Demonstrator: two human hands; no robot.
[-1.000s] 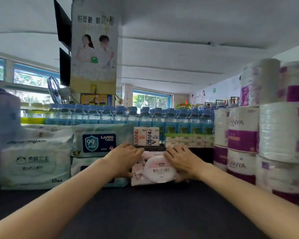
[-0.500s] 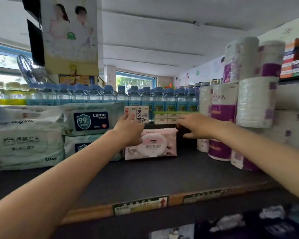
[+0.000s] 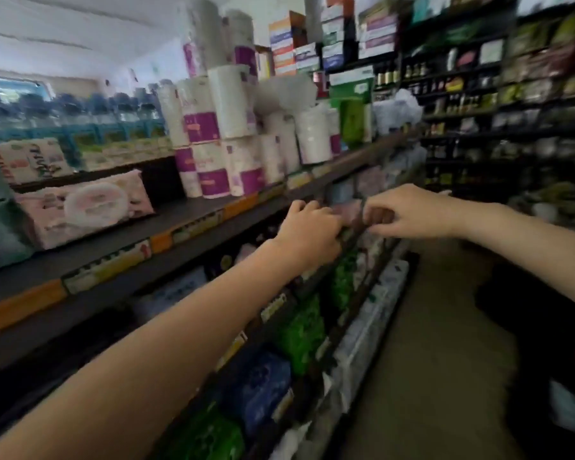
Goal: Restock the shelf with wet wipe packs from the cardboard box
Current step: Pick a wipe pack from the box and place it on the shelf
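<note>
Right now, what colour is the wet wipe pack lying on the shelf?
Pale pink with a round white lid, seen in the head view: wet wipe pack.

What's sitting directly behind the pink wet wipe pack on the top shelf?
Behind the pink wet wipe pack stands a raised dark ledge holding a red-lettered pack and pale boxes. The blue-capped bottles line up further back. The pack hides the ledge's base; blur hides labels.

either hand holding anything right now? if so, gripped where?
Nothing visibly held. Left hand and right hand have loosely curled, empty fingers; the pink wipe pack lies untouched on the shelf.
</note>
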